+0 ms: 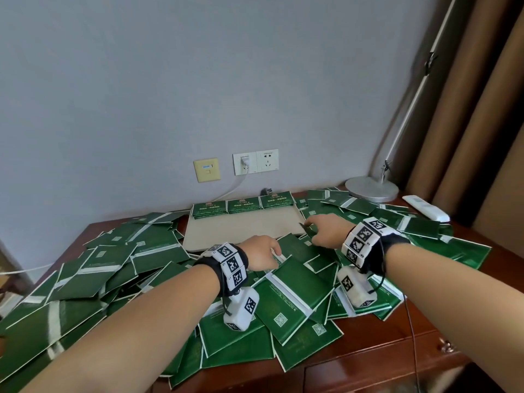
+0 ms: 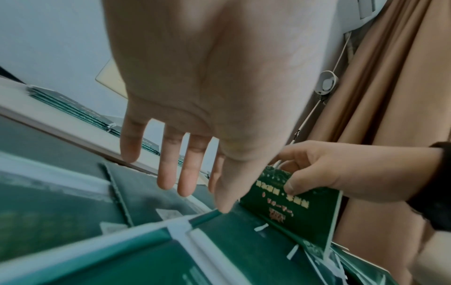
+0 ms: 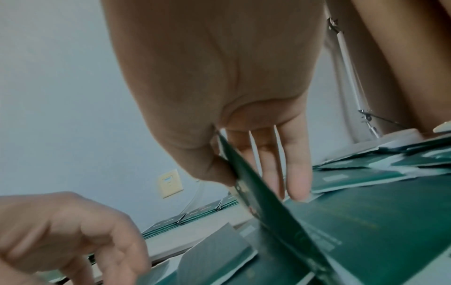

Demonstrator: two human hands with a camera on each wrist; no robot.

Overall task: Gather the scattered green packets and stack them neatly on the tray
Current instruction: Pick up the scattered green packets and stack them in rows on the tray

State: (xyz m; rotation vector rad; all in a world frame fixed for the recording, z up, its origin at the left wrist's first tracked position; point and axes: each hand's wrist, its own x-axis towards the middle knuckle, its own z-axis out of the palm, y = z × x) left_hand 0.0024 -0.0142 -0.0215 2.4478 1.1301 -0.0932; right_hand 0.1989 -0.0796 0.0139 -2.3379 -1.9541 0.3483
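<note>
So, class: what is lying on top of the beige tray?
Three short stacks of green packets sit in a row along the far edge of the tray; the rest is bare. Loose packets cover its near right corner.

Hidden under the heaped green packets (image 1: pixel 286 296): most of the table (image 1: pixel 377 355). Blurred beyond reading: gold print on the pinched packet (image 2: pixel 290 208).

Desk lamp (image 1: pixel 372 189), remote (image 1: pixel 426 208), wall sockets (image 1: pixel 255 161).

Packets (image 1: pixel 295 290): glossy green foil-like film, white seams. Tray (image 1: pixel 241 228): matt beige. Table (image 1: pixel 382 344): polished reddish wood. Lamp base (image 1: pixel 371 188): brushed metal.
</note>
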